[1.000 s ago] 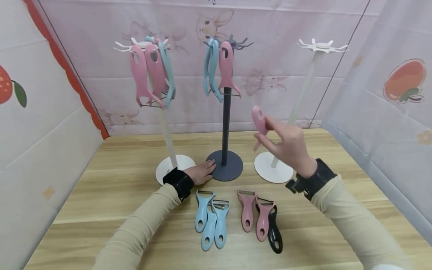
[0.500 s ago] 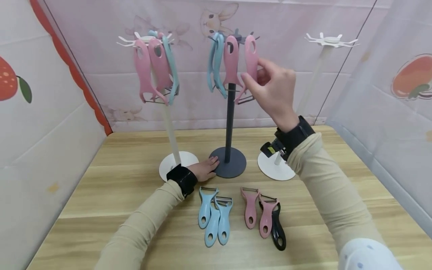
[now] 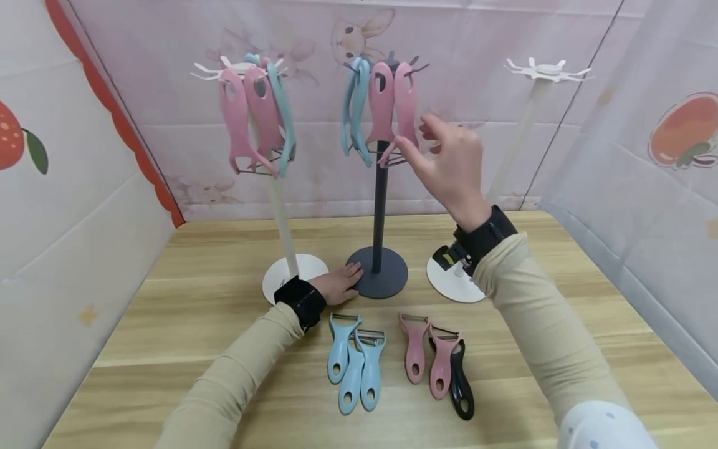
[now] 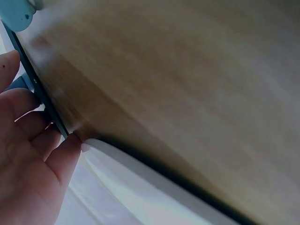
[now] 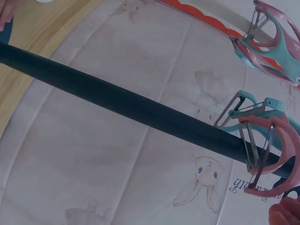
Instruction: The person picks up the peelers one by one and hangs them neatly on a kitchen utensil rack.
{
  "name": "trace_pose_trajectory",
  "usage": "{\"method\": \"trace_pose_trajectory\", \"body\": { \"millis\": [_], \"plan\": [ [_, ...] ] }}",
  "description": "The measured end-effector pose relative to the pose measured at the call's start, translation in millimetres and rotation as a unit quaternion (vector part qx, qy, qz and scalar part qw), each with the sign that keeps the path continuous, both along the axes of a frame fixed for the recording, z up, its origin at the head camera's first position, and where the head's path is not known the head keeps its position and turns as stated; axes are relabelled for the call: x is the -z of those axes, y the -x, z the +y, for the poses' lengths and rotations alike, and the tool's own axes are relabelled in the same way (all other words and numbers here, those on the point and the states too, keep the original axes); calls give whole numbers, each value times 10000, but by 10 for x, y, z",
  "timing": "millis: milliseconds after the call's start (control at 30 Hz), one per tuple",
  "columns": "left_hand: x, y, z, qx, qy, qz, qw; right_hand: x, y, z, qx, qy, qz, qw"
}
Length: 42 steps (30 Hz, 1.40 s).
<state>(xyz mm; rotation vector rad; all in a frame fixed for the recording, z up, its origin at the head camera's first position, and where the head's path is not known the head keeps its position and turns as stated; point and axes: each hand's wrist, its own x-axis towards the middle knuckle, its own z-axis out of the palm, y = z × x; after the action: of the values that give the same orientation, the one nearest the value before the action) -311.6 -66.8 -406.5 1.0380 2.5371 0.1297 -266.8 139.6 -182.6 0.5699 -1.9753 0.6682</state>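
My right hand (image 3: pixel 451 162) is raised just right of a pink peeler (image 3: pixel 406 93), its thumb and fingers parted. That peeler hangs by its handle hole from the dark grey stand (image 3: pixel 379 218), beside another pink peeler (image 3: pixel 381 103) and two light blue peelers (image 3: pixel 359 103). In the right wrist view a bit of the right hand (image 5: pixel 285 213) shows below the pink peelers. My left hand (image 3: pixel 338 284) rests with fingers extended on the left edge of the stand's round base (image 3: pixel 387 284); the left wrist view shows the hand (image 4: pixel 33 154) at that edge.
A white stand (image 3: pixel 283 218) on the left carries pink and light blue peelers. Another white stand (image 3: pixel 550 73) with bare hooks is at right. Several peelers lie in front: light blue ones (image 3: pixel 351 380), pink ones (image 3: pixel 415 352) and a black one (image 3: pixel 461 390).
My right hand brought the pink peeler up and left to a hook of the grey stand, then let go and moved slightly away. The left hand has stayed on the base.
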Motion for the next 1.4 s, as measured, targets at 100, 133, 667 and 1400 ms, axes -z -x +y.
{"method": "trace_pose_trajectory", "body": {
  "millis": [100, 133, 667, 1400],
  "plan": [
    [1, 17, -12, -42, -15, 86, 10000, 121, -64, 50, -37, -220, 269, 9994],
    [-4, 23, -16, -42, -16, 118, 9999, 165, -90, 68, -46, -320, 308, 9990],
    [-49, -22, -65, -10, -65, 213, 9998, 1119, -589, 212, -826, -3039, -1905, 9298],
    [94, -25, -6, 73, -32, 312, 9995, 2094, -858, 304, -1264, -6159, -1307, 7666]
  ]
}}
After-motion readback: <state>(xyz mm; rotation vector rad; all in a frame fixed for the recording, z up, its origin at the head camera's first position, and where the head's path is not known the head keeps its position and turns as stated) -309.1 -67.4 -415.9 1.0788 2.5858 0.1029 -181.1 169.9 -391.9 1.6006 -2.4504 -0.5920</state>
